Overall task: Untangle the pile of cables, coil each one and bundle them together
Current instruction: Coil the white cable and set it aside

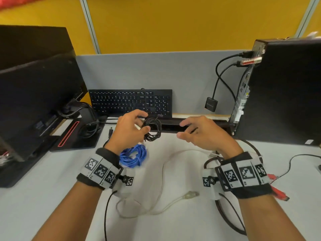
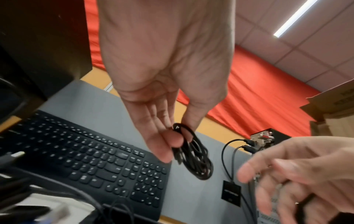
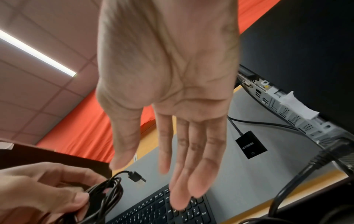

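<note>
A: Head view?
B: Left hand point(image 1: 129, 129) pinches a coiled black USB cable point(image 1: 153, 129) above the desk point(image 1: 182, 223); a blue coiled cable point(image 1: 133, 156) lies at its 6 o'clock. Right hand point(image 1: 201, 133) is at 3 o'clock, fingers spread, holding nothing.
A: Left wrist?
B: Thumb and fingers point(image 2: 161, 145) nip the coil point(image 2: 195, 160) over the keyboard point(image 2: 91, 163).
A: Right wrist?
B: Palm point(image 3: 172, 84) loose and bare; the coil's USB plug point(image 3: 137, 178) juts out at 7 o'clock.

Yellow wall point(image 1: 156, 23), grey partition point(image 1: 139, 72), white desk point(image 1: 173, 223) — ceiling strip light point(image 2: 293, 18).
</note>
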Demonstrator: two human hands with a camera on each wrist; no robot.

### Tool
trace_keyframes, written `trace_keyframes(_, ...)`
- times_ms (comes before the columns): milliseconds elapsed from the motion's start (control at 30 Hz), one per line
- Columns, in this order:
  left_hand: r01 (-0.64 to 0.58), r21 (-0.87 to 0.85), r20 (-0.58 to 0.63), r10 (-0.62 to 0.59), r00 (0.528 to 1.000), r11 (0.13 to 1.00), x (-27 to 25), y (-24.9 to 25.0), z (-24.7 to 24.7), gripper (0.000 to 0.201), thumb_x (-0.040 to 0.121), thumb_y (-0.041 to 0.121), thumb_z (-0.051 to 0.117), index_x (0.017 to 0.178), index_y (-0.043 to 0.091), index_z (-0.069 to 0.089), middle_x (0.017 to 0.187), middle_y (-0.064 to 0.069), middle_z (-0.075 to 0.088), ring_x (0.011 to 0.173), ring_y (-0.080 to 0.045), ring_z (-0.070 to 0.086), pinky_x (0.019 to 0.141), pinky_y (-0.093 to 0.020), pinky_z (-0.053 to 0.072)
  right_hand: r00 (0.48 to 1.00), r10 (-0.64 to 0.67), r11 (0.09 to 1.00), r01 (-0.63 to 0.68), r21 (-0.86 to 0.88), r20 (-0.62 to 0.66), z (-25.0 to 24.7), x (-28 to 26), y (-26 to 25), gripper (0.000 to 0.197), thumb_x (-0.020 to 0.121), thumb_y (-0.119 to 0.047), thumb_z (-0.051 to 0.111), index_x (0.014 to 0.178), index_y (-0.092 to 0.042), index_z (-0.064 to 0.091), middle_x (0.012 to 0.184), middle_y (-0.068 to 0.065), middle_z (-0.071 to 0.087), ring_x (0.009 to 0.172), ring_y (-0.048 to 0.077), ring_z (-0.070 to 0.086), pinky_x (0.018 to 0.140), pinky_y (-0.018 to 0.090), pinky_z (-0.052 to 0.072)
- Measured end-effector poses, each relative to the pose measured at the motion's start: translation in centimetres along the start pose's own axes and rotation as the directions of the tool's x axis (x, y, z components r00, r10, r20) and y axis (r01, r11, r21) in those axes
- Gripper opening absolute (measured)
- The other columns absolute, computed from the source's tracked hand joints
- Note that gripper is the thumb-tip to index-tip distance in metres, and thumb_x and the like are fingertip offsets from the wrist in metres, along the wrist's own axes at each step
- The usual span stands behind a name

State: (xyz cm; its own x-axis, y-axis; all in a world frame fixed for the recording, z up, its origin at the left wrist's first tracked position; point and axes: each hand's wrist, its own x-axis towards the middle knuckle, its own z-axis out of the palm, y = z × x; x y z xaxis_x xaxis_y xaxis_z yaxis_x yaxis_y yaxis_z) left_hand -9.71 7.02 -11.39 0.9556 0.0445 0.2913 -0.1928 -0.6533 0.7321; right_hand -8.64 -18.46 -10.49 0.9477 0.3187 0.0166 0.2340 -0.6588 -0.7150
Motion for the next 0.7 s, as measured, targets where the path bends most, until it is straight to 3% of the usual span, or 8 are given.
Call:
trace_keyframes(67,0.093,-0.027,-0.063,-0.094,0.994,0.995,0.4,-0.7,-1.0,0.025,0.089,0.014,0.076,0.112,0.011,0.066,0.072,-0.003,0.073,0.055,-0.019,0.071,0.068,-0.037,0.062,0.997,-0.002,0.998,0.008,-0.069,0.076,0.1,-0.1,-0.6,0.045,0.088,-0.049,0.074,0.125,-0.025,0.066,0.099,-0.004,0.073,0.089,0.012,0.068,0.082,0.031,0.055)
trace_keyframes(167,0.232,-0.246,-0.102,-0.264,0.959,0.941,1.0,-1.0,-1.8,0.019,0.087,0.005,0.075,0.104,0.001,0.067,0.075,-0.013,0.071,0.051,-0.017,0.064,0.07,-0.041,0.063,0.965,-0.035,0.965,0.1,-0.242,0.262,1.0,-1.1,-1.8,0.039,0.084,-0.051,0.078,0.116,-0.032,0.07,0.1,-0.01,0.072,0.087,0.004,0.065,0.075,0.026,0.048)
trace_keyframes(267,0.294,-0.343,-0.087,-0.341,0.936,0.892,1.5,-0.4,-2.4,0.011,0.087,0.001,0.074,0.095,0.001,0.067,0.077,-0.012,0.066,0.051,-0.012,0.061,0.067,-0.036,0.063,0.809,0.061,0.888,0.223,-0.402,0.585,3.6,-2.8,-2.8,0.043,0.07,-0.052,0.088,0.108,-0.039,0.072,0.094,-0.015,0.074,0.086,0.007,0.069,0.076,0.029,0.055)
trace_keyframes(333,0.337,-0.279,-0.025,-0.358,0.933,0.899,1.8,0.1,-2.2,0.01,0.088,0.002,0.073,0.096,0.001,0.068,0.076,-0.012,0.067,0.056,-0.013,0.063,0.062,-0.031,0.062,0.752,0.136,0.812,0.288,-0.507,0.645,5.5,-3.7,-2.9,0.044,0.065,-0.044,0.093,0.103,-0.033,0.075,0.095,-0.01,0.074,0.088,0.015,0.07,0.082,0.037,0.059)
trace_keyframes(500,0.372,0.102,0.154,-0.384,0.911,0.923,1.6,0.2,0.9,0.013,0.09,0.009,0.072,0.098,-0.001,0.07,0.087,-0.015,0.075,0.074,-0.021,0.074,0.077,-0.034,0.063,0.833,0.104,0.75,0.293,-0.593,0.543,7.0,-5.0,-3.0,0.013,0.073,-0.008,0.087,0.083,-0.011,0.078,0.085,0.003,0.075,0.084,0.023,0.073,0.084,0.043,0.063)
trace_keyframes(567,0.347,0.168,0.194,-0.376,0.906,0.923,1.7,0.1,2.3,0.015,0.09,0.009,0.07,0.099,-0.003,0.07,0.092,-0.015,0.075,0.079,-0.022,0.074,0.077,-0.034,0.063,0.856,0.12,0.712,0.279,-0.644,0.503,6.7,-5.2,-3.2,0.011,0.075,-0.005,0.084,0.08,-0.008,0.075,0.084,0.004,0.072,0.086,0.026,0.073,0.084,0.043,0.063)
trace_keyframes(633,0.315,0.275,0.214,-0.377,0.901,0.908,1.7,0.1,3.3,0.021,0.093,0.021,0.069,0.096,0.001,0.073,0.093,-0.01,0.077,0.083,-0.018,0.074,0.082,-0.032,0.061,0.88,0.133,0.652,0.269,-0.708,0.457,6.5,-5.5,-3.1,0.018,0.079,-0.003,0.08,0.075,-0.011,0.064,0.084,0.005,0.065,0.088,0.027,0.07,0.085,0.042,0.061)
trace_keyframes(700,0.293,0.347,0.196,-0.374,0.906,0.891,1.8,-0.1,4.1,0.025,0.094,0.03,0.067,0.085,0.007,0.072,0.085,-0.003,0.077,0.075,-0.012,0.072,0.077,-0.027,0.059,0.897,0.13,0.612,0.262,-0.746,0.422,6.5,-5.8,-2.7,0.018,0.085,-0.002,0.071,0.081,-0.011,0.057,0.092,0.008,0.062,0.09,0.028,0.067,0.086,0.041,0.06)
